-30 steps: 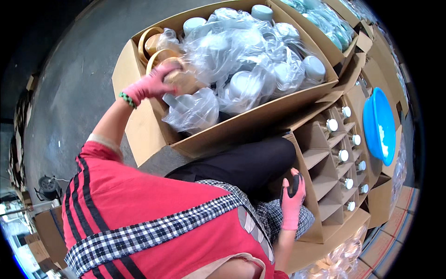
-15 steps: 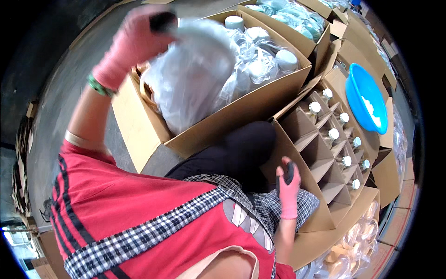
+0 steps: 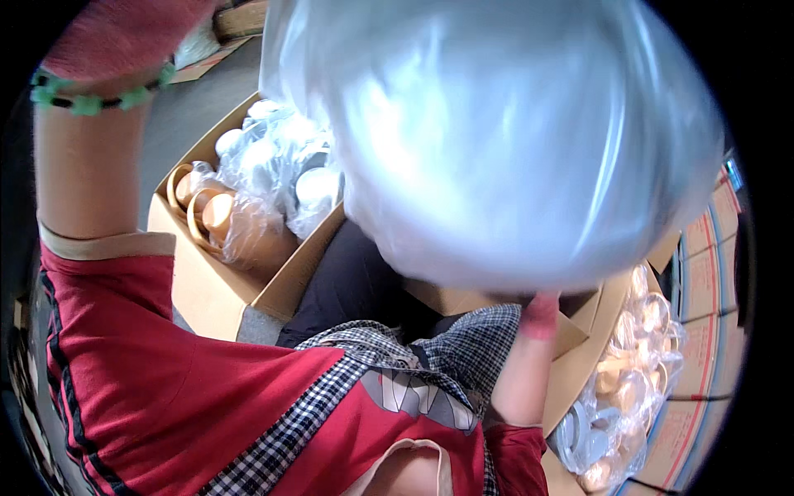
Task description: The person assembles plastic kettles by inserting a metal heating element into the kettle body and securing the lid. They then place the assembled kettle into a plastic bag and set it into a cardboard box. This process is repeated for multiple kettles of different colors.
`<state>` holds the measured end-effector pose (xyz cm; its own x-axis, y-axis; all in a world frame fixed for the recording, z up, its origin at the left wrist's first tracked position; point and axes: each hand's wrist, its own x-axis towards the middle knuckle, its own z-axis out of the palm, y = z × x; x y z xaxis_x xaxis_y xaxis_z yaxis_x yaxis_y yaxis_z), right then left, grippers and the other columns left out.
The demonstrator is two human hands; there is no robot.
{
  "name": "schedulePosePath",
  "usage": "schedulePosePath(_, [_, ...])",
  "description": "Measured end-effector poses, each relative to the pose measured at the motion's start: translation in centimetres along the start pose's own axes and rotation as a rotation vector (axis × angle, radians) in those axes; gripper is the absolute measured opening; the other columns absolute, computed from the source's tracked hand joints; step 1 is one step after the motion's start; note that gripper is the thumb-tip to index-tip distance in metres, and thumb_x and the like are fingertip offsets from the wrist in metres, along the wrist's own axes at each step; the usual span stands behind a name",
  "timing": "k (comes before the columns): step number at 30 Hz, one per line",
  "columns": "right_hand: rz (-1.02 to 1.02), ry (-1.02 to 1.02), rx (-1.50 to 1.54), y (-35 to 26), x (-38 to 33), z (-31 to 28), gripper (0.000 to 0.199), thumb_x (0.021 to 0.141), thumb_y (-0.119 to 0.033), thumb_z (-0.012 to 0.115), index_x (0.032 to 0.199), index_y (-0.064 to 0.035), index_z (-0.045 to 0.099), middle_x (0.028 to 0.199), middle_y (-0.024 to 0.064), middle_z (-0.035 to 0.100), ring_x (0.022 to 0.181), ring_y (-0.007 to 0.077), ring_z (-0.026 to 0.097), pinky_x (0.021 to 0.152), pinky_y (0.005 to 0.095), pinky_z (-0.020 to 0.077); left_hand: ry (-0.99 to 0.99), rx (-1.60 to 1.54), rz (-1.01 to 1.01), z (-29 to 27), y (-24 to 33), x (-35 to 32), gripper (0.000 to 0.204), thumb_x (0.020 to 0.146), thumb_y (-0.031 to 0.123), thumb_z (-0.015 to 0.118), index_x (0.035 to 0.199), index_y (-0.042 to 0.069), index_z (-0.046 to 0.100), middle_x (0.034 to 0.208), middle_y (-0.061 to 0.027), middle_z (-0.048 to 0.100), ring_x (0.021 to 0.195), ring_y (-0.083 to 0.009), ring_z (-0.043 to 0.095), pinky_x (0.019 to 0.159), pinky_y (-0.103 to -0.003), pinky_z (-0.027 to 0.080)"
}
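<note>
A large, pale, blurred clear plastic bag (image 3: 496, 165) fills the upper middle and right, hanging in the air close to the camera. What it contains cannot be made out. My left hand (image 3: 132, 37), in a pink glove, is raised at the upper left beside the bag; its fingers are cut off, but the lifted bag appears to hang from it. Under the bag's lower edge is my right hand (image 3: 540, 318), also pink-gloved, its fingers hidden behind the plastic. Below my left arm, a carton (image 3: 198, 281) holds orange handled jugs (image 3: 219, 213) and white-topped ones (image 3: 314, 186) in plastic.
The divided carton (image 3: 583, 318) on the right is mostly covered by the bag. Plastic-wrapped orange and grey jugs (image 3: 616, 397) lie at the lower right. Stacked cartons (image 3: 686, 355) line the right side. My knees lie between the two open cartons.
My left hand has risen, bringing the bag up from the left carton and across to the right. It now covers the divided carton, the blue basin and my right hand's fingers.
</note>
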<state>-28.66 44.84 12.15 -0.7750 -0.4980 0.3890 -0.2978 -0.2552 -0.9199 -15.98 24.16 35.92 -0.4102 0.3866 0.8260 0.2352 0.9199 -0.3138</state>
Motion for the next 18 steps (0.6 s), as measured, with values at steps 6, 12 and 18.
schedulePosePath(6, [0.371, 0.212, 0.191, 6.8, -12.4, -3.7, 0.069, 0.07, -0.027, 0.067, 0.123, -0.0011, 0.031, 0.113, 0.0086, 0.046, 0.105, 0.0199, 0.043, 0.09, 0.0315, 0.034, -0.4, -0.638, -0.361, 4.0, 3.0, -2.3, 0.021, 0.067, 0.018, 0.065, 0.079, 0.003, 0.057, 0.066, -0.0062, 0.055, 0.06, -0.0145, 0.052, 0.055, -0.025, 0.042])
schedulePosePath(12, [0.131, 0.318, 0.543, 6.9, -14.8, -5.4, 0.054, 0.076, -0.023, 0.062, 0.119, -0.0006, 0.037, 0.104, 0.0066, 0.052, 0.096, 0.019, 0.049, 0.084, 0.0302, 0.0389, 0.053, -0.737, -0.257, 5.2, 6.8, -6.3, 0.04, 0.057, 0.018, 0.069, 0.091, 0.002, 0.055, 0.085, -0.0119, 0.055, 0.08, -0.0285, 0.051, 0.072, -0.035, 0.042])
schedulePosePath(18, [0.015, 0.004, -0.496, 3.3, -11.1, -1.8, 0.062, 0.074, -0.029, 0.062, 0.122, -0.0009, 0.033, 0.114, 0.0117, 0.047, 0.104, 0.0222, 0.046, 0.088, 0.037, 0.0385, 0.233, -0.932, -0.737, 6.2, 10.0, -16.4, 0.132, 0.041, 0.033, 0.084, 0.133, 0.004, -0.007, 0.138, -0.0159, 0.004, 0.127, -0.028, 0.011, 0.102, -0.042, 0.011])
